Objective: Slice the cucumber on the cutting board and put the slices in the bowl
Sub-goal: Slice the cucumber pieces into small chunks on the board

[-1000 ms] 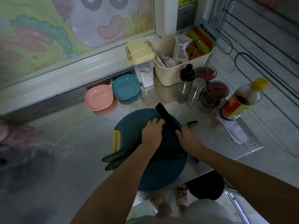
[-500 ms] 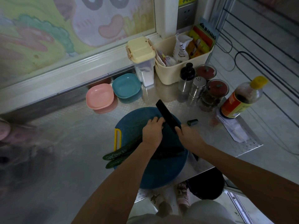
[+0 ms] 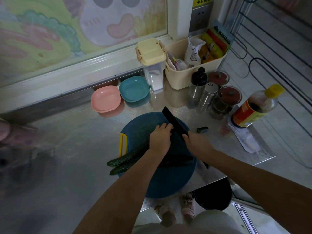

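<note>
A round dark-blue cutting board (image 3: 170, 181) with a yellow handle lies on the steel counter. Two long green cucumbers (image 3: 120, 162) stick out over its left edge, and another cucumber piece (image 3: 179, 161) lies across the board under my arms. My left hand (image 3: 159, 138) holds down a cucumber with curled fingers. My right hand (image 3: 198, 143) grips the handle of a black knife (image 3: 174, 123), whose blade points away, right beside my left fingers. A cut cucumber end (image 3: 202, 129) lies on the counter to the right. A teal bowl (image 3: 134, 88) and a pink bowl (image 3: 106, 99) stand behind.
Behind the board to the right stand a lidded white container (image 3: 152, 65), a cream basket (image 3: 190, 76) of packets, shakers (image 3: 208, 94), lidded jars (image 3: 225, 102) and a sauce bottle (image 3: 255, 107). The counter's front edge (image 3: 219, 179) runs close under my right arm.
The view has shifted slightly. The knife blade and both hands stay in nearly the same place on the board.
</note>
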